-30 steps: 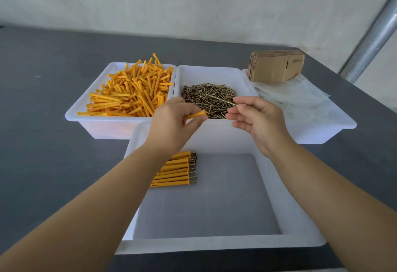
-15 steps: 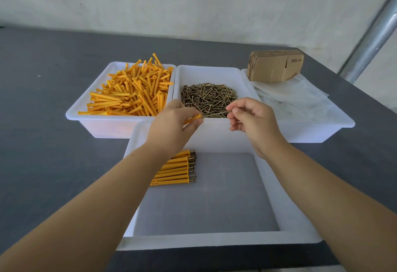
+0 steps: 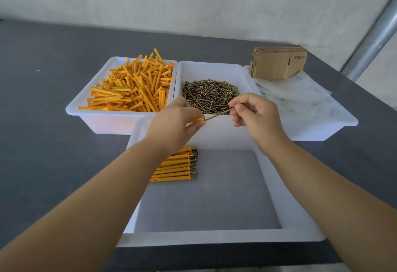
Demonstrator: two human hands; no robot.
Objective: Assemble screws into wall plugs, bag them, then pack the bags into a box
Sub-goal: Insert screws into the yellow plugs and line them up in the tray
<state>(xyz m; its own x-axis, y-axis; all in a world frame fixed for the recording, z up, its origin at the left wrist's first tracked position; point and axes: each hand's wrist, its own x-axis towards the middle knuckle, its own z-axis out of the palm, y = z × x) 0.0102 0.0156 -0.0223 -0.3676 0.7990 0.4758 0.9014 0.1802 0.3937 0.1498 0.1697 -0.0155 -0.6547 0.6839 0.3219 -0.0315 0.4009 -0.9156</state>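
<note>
Above the front tray, a screw pinched by the right hand is now being fed into the plug pinched by the left hand; gap closed, insertion starting.

Two bare forearms enter from the lower frame edge, one on each side. No sleeve edge shows on either arm up to the frame edge. The bare left hand and the bare right hand carry no glove, ring, watch or band. Fingernails on the right hand appear short and unpainted.
</note>
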